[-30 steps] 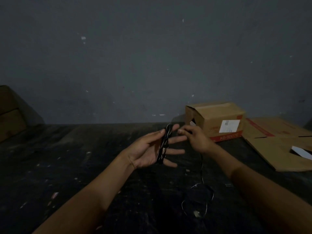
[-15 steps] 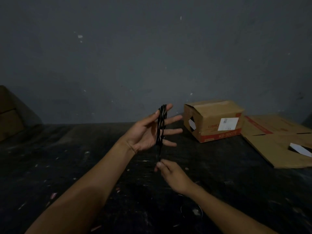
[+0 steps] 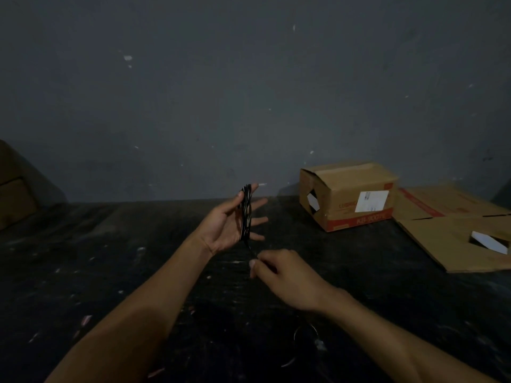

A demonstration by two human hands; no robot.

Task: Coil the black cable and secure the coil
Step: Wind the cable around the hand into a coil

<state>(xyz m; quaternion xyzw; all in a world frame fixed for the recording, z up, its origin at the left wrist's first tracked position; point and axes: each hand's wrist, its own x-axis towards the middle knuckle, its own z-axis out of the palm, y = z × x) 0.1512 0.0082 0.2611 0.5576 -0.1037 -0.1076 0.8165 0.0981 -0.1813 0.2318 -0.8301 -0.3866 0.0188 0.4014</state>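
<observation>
The black cable is wound in several loops around the spread fingers of my left hand, which is held palm up above the dark surface. A short strand runs down from the coil to my right hand, just below and to the right, whose thumb and fingers pinch it. The loose tail of the cable lies in a faint loop on the surface under my right forearm, partly hidden.
A cardboard box with a white label stands at the back right, with flattened cardboard beside it. Another brown box sits at the far left. A grey wall closes the back. The dark floor is speckled with small debris.
My right hand swung from beside the top of the coil down below my left hand, carrying the strand. Most of the loose loop on the surface has been taken up.
</observation>
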